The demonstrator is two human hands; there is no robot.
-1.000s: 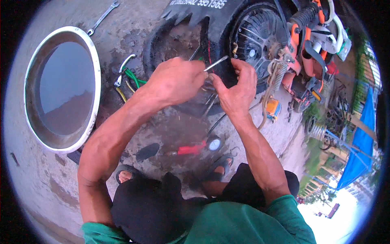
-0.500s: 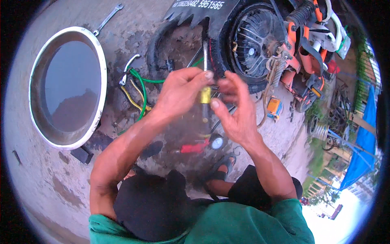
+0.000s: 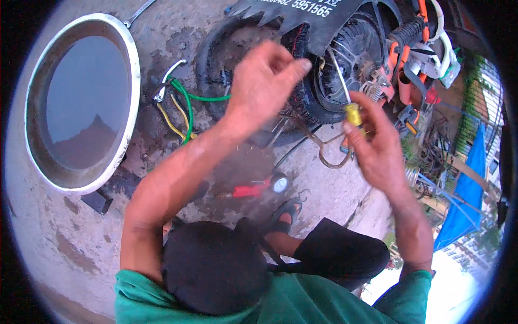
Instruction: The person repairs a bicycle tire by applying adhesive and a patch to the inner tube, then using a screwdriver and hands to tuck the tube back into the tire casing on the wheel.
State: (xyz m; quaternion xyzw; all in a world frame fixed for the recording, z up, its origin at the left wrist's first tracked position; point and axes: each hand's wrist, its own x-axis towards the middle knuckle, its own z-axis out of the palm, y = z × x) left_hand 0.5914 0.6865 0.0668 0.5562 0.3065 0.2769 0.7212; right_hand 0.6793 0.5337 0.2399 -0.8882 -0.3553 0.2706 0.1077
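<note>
My right hand [image 3: 372, 140] grips a screwdriver by its yellow handle [image 3: 353, 114]. The bare metal shaft slants up and left across the wheel [image 3: 350, 59], its tip close to the rim under the black mudguard flap [image 3: 302, 16]. My left hand [image 3: 264, 81] hovers beside the black tyre [image 3: 295, 97], thumb stretched out and apart from the curled fingers. Nothing shows between its thumb and fingers, though the fingertips are partly hidden. Below, on the ground, lies a red-handled pressure gauge [image 3: 253, 189] with a round white dial.
A white-rimmed basin [image 3: 135, 81] of dark water stands at left, a wrench [image 3: 141, 12] above it. Green hose [image 3: 189, 110] and yellow-handled pliers [image 3: 171, 125] lie between basin and tyre. The orange scooter frame [image 3: 396, 70] fills the upper right; a blue tarp [image 3: 464, 189] hangs beyond.
My right hand has moved right and now holds the screwdriver, which was upright between both hands. My left hand has shifted up and right, away from it. The view has shifted slightly.
</note>
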